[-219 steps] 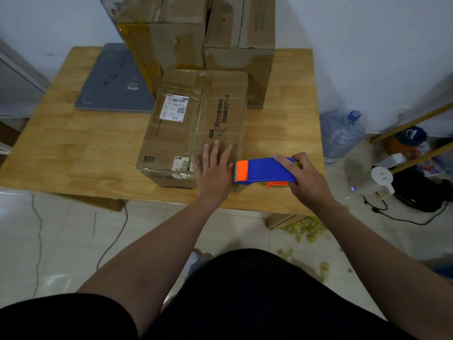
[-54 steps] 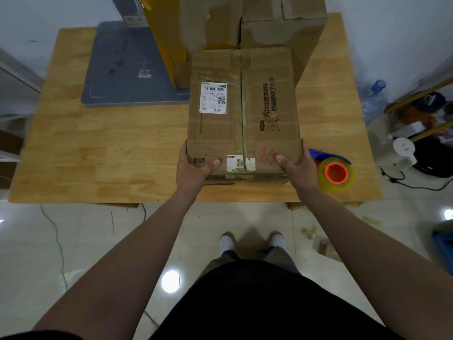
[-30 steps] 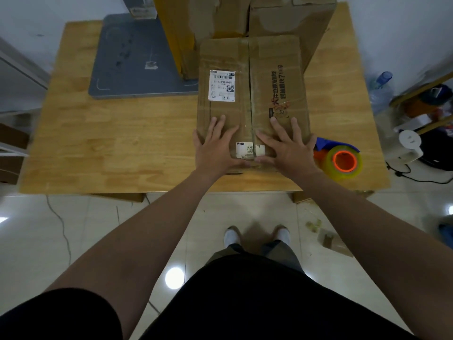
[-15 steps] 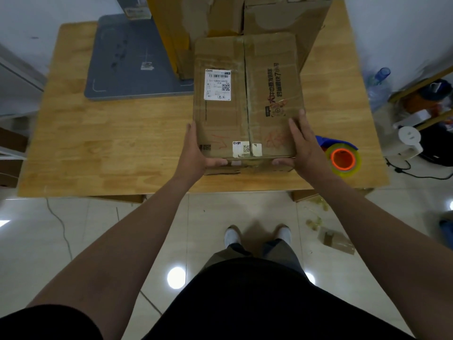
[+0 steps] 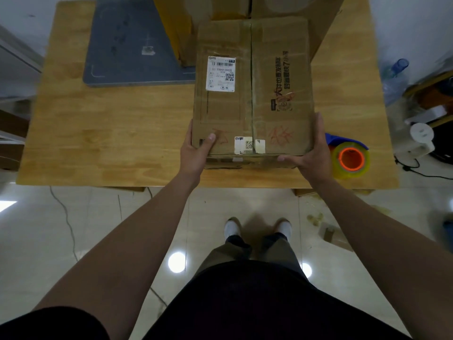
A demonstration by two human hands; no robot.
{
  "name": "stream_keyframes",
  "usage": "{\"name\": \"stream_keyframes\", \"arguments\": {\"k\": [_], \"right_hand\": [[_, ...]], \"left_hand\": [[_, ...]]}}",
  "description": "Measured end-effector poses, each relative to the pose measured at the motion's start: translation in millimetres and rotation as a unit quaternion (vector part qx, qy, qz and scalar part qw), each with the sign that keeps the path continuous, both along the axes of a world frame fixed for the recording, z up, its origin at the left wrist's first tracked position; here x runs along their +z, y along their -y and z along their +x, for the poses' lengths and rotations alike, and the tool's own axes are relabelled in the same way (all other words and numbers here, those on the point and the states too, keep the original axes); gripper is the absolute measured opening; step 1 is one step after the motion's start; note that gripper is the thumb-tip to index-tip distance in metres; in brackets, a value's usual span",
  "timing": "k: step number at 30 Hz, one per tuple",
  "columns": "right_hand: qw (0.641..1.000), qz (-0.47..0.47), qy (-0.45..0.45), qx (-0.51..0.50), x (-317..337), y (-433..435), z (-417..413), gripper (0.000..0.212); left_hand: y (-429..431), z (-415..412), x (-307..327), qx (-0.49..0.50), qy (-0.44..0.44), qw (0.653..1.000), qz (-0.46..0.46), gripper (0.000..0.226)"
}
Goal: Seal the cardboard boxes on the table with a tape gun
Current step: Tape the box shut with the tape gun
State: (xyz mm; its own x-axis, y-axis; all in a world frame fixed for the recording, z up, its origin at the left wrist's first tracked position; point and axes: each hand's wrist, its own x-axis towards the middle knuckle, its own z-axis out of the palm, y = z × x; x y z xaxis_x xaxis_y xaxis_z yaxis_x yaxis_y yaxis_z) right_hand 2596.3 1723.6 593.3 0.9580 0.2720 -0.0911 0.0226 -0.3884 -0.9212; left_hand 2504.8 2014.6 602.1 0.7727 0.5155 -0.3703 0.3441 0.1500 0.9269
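Observation:
A brown cardboard box with a white shipping label and a taped middle seam sits near the front edge of the wooden table. My left hand grips its near left corner, thumb on the top face. My right hand grips the near right corner, fingers along the side and thumb on the front face. The blue and orange tape gun with a yellowish tape roll lies on the table just right of my right hand.
Two taller cardboard boxes stand behind the held box at the table's back. A grey flat board lies at the back left. A water bottle, cables and devices are on the floor to the right.
Both hands went from lying flat on the box top to gripping its near corners. The box now looks a little raised and nearer to me. The tape gun has stayed on the table.

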Motion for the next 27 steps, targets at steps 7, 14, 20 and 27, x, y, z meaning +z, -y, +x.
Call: {"name": "stream_keyframes", "arguments": {"k": [7,14,20,27], "right_hand": [[0.988,-0.008,-0.127,-0.084,1,-1,-13,0.072],[0.962,-0.262,-0.069,-0.034,40,-11,-8,0.089],[0.906,-0.423,0.003,-0.03,41,-60,-18,0.13],[0.974,-0.205,-0.058,-0.076,40,-34,-9,0.13]], "left_hand": [[-4,1,8,-0.027,-0.063,0.997,0.023,0.058],[28,1,27,-0.096,-0.196,0.931,0.294,0.113],[58,13,37,-0.126,-0.27,0.9,0.318,0.148],[24,1,29,-0.046,-0.152,0.961,0.225,0.125]]}}
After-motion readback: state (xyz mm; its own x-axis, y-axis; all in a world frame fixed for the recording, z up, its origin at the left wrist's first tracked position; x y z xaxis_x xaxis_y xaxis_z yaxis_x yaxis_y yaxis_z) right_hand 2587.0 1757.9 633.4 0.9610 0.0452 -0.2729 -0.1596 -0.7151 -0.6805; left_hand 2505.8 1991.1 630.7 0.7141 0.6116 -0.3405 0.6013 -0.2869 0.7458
